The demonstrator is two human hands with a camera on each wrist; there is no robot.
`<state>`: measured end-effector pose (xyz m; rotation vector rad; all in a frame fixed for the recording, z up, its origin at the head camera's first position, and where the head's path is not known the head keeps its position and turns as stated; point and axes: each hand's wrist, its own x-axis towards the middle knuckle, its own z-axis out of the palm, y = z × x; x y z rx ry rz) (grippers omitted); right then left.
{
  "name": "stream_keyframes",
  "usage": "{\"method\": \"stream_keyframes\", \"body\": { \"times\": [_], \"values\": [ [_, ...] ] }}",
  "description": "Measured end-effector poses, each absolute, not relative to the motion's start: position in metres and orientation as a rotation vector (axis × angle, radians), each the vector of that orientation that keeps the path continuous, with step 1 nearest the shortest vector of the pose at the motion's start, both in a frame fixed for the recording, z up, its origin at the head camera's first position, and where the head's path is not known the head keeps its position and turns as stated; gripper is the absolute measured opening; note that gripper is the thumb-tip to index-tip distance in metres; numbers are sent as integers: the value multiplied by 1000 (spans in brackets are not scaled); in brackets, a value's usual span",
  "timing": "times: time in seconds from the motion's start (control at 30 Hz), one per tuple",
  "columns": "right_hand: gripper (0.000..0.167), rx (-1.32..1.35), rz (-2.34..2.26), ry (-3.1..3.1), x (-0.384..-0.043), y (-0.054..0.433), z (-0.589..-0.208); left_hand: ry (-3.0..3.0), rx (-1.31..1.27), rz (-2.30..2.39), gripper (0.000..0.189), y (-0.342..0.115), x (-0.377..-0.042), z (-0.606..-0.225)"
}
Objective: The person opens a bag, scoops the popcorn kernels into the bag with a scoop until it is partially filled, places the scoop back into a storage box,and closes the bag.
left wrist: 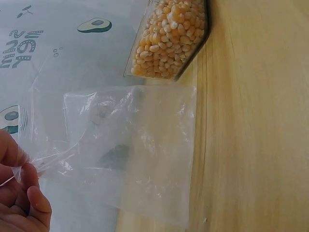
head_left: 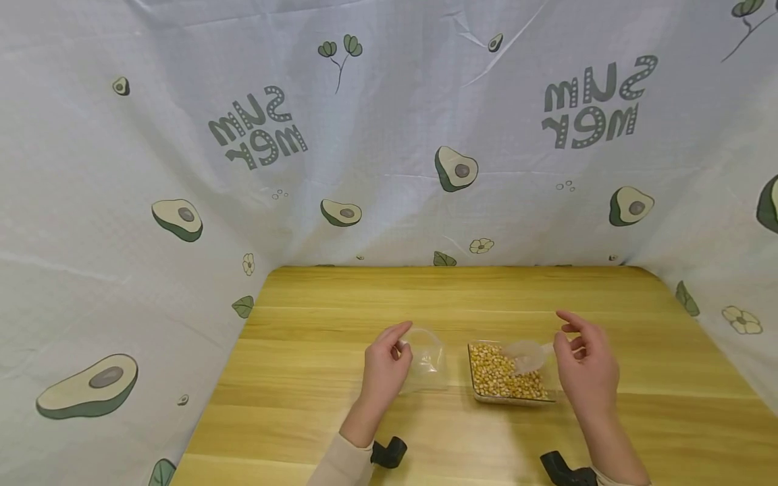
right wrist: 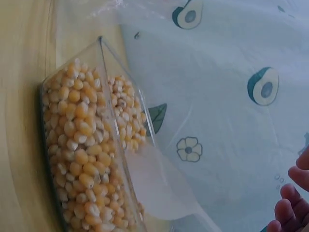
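My left hand (head_left: pixel 385 368) pinches the gathered edge of a clear plastic bag (left wrist: pixel 149 159) between thumb and fingers. In the left wrist view the bag hangs flat and see-through. To its right, a clear rectangular container (head_left: pixel 513 401) holds yellow corn kernels (head_left: pixel 494 372). A translucent white scoop (head_left: pixel 525 356) rests on the kernels, its handle pointing right over the rim. Beside that handle my right hand (head_left: pixel 589 368) hovers with fingers loosely bent; in the right wrist view its fingertips (right wrist: pixel 285 210) are apart from the scoop (right wrist: pixel 159 186).
Both hands work over a wood-grain table (head_left: pixel 316 317). A white curtain (head_left: pixel 389 135) printed with avocados rises behind it and along both sides. Black wrist mounts (head_left: pixel 389 452) sit below the hands.
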<state>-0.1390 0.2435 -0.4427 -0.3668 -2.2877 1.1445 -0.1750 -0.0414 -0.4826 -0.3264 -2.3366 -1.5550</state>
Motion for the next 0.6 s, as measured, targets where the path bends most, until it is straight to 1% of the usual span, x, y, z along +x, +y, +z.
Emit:
{"method": "stream_keyframes", "body": {
  "times": [0.17, 0.4, 0.6],
  "values": [
    [38, -456, 1191, -2274, -134, 257, -451, -2351, -321, -1545, 41, -41, -175, -481],
    [49, -611, 1371, -2340, -126, 270, -471, -2377, -304, -1539, 40, -43, -174, -480],
    [51, -531, 1456, -2474, -119, 279, -494, -2389, -299, -1519, 39, -45, -174, -480]
  ]
}}
